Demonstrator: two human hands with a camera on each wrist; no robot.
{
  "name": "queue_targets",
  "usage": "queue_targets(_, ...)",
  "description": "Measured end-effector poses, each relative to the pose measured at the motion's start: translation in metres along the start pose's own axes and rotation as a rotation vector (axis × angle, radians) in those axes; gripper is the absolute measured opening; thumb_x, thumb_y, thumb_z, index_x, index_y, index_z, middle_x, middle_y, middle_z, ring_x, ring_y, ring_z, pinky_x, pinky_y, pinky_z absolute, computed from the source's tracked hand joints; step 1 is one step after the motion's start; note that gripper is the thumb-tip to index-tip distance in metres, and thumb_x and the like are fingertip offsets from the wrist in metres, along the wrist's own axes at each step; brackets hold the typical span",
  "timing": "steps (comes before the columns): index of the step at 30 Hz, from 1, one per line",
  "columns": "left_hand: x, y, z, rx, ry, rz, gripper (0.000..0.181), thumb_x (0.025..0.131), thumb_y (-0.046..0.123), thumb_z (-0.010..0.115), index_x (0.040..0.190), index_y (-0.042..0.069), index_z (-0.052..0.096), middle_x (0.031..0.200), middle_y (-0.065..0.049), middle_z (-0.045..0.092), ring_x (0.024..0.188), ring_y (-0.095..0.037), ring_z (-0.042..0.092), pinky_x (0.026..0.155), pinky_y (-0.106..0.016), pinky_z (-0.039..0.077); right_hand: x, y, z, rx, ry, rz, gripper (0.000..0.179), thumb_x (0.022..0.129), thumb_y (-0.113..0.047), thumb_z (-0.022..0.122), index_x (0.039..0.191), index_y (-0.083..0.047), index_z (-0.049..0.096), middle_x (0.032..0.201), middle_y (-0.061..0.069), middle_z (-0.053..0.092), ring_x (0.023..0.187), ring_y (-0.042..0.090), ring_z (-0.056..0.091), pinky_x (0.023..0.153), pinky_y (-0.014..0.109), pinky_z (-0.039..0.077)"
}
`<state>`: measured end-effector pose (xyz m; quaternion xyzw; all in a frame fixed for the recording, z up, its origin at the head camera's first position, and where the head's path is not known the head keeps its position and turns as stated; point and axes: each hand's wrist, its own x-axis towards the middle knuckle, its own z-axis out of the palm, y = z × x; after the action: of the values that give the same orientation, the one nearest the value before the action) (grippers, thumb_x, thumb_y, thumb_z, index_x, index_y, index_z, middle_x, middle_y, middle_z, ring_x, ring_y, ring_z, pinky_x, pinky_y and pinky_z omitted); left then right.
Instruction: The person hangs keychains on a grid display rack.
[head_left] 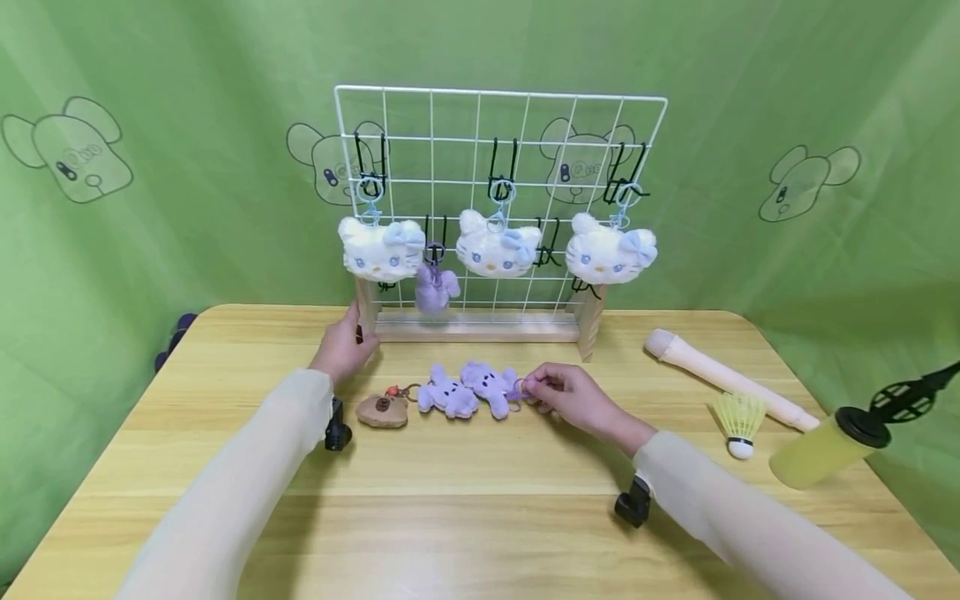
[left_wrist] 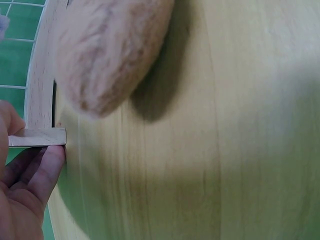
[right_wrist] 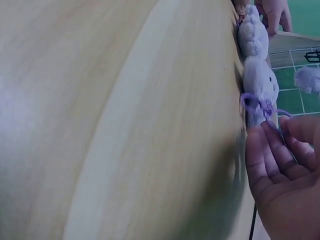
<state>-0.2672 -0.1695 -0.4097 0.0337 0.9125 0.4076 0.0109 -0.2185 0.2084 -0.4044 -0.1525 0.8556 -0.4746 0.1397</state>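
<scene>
My left hand [head_left: 343, 348] grips the left wooden leg [head_left: 367, 310] of a white wire grid rack [head_left: 480, 182]. In the left wrist view, thumb and fingers lie on either side of the wooden end [left_wrist: 39, 136]. My right hand [head_left: 572, 400] pinches the purple ring [right_wrist: 250, 102] of a purple plush keychain [head_left: 487, 385] lying on the table. Beside it on the left lies a second purple plush keychain [head_left: 448, 395], then a brown plush keychain [head_left: 383, 411] with a button-like spot. The brown plush [left_wrist: 112, 50] looms close in the left wrist view.
From black hooks on the rack hang three white cat-face plush keychains, including the middle one [head_left: 498, 250], and a purple plush [head_left: 436, 288]. At the table's right are a pale microphone [head_left: 727, 379], a yellow shuttlecock [head_left: 738, 425] and a yellow bottle [head_left: 817, 454]. Green curtains [head_left: 187, 183] stand behind.
</scene>
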Motion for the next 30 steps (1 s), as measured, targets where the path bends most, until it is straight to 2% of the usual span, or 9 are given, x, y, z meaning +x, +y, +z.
queue_targets(3,0.001,-0.001,0.001,0.006,0.000,0.006,0.079,0.101,0.011,0.057,0.166,0.002,0.013,0.145,-0.042,0.053,0.094,-0.040,0.072,0.072,-0.037,0.066,-0.001,0.000,0.000,0.091,0.010,0.002,0.022,0.108,-0.006,0.050,0.116,0.012,0.059,0.119,0.032,0.069,0.096,0.021,0.073,0.081,0.027,0.065)
queue_targets(6,0.000,-0.001,0.001,0.007,-0.001,0.005,0.078,0.102,0.011,0.057,0.166,0.002,0.014,0.147,-0.041,0.051,0.107,-0.047,0.071,0.081,-0.043,0.067,-0.001,-0.001,0.001,0.192,0.015,0.014,0.020,0.110,-0.003,0.042,0.117,0.013,0.052,0.130,0.037,0.062,0.105,0.017,0.072,0.094,0.027,0.064)
queue_targets(12,0.000,-0.001,0.000,0.008,0.002,0.002,0.079,0.102,0.011,0.057,0.166,0.002,0.013,0.148,-0.041,0.051,0.114,-0.050,0.069,0.087,-0.048,0.066,0.000,0.001,0.001,0.345,0.053,0.048,0.022,0.113,-0.007,0.036,0.120,0.010,0.046,0.140,0.039,0.056,0.101,0.002,0.069,0.096,0.024,0.062)
queue_targets(15,0.001,0.000,0.000,0.012,0.002,0.003,0.079,0.102,0.012,0.057,0.167,0.002,0.012,0.148,-0.041,0.051,0.116,-0.050,0.068,0.089,-0.048,0.066,0.000,0.001,0.000,0.383,0.106,0.032,0.021,0.113,-0.010,0.037,0.121,0.007,0.047,0.135,0.031,0.064,0.097,-0.001,0.071,0.093,0.022,0.063)
queue_targets(19,0.000,0.001,0.001,-0.002,0.000,0.007,0.080,0.102,0.011,0.057,0.167,0.003,0.012,0.149,-0.041,0.050,0.115,-0.050,0.068,0.090,-0.050,0.065,-0.002,-0.001,-0.004,0.393,0.174,0.004,0.020,0.113,-0.012,0.040,0.121,0.004,0.049,0.119,0.004,0.073,0.096,-0.002,0.071,0.088,0.020,0.063)
queue_targets(21,0.000,0.001,0.001,-0.011,0.003,0.010,0.079,0.102,0.011,0.057,0.167,0.003,0.013,0.149,-0.040,0.050,0.116,-0.050,0.068,0.092,-0.051,0.065,-0.003,-0.002,-0.006,0.395,0.188,-0.007,0.020,0.113,-0.013,0.040,0.120,0.003,0.049,0.116,-0.002,0.074,0.097,-0.002,0.071,0.088,0.022,0.064)
queue_targets(26,0.000,-0.001,0.000,-0.006,0.008,0.020,0.077,0.102,0.009,0.058,0.165,0.001,0.015,0.148,-0.041,0.050,0.118,-0.051,0.067,0.095,-0.052,0.064,-0.005,-0.007,-0.009,0.413,0.180,-0.030,0.022,0.114,-0.015,0.039,0.123,0.003,0.048,0.126,0.016,0.074,0.102,0.000,0.073,0.094,0.032,0.065)
queue_targets(28,0.000,-0.001,0.001,-0.005,0.007,0.018,0.077,0.102,0.010,0.058,0.166,0.001,0.015,0.147,-0.041,0.051,0.116,-0.051,0.068,0.092,-0.051,0.065,-0.005,-0.010,-0.011,0.416,0.184,-0.041,0.024,0.114,-0.017,0.040,0.124,0.003,0.049,0.124,0.014,0.076,0.102,0.001,0.073,0.093,0.032,0.065)
queue_targets(30,0.001,-0.001,0.001,-0.002,0.007,0.018,0.076,0.102,0.010,0.058,0.165,0.001,0.016,0.146,-0.041,0.052,0.115,-0.050,0.068,0.091,-0.050,0.065,-0.004,-0.013,-0.014,0.411,0.196,-0.056,0.024,0.114,-0.017,0.041,0.124,0.002,0.050,0.114,0.002,0.079,0.100,0.002,0.073,0.089,0.029,0.065)
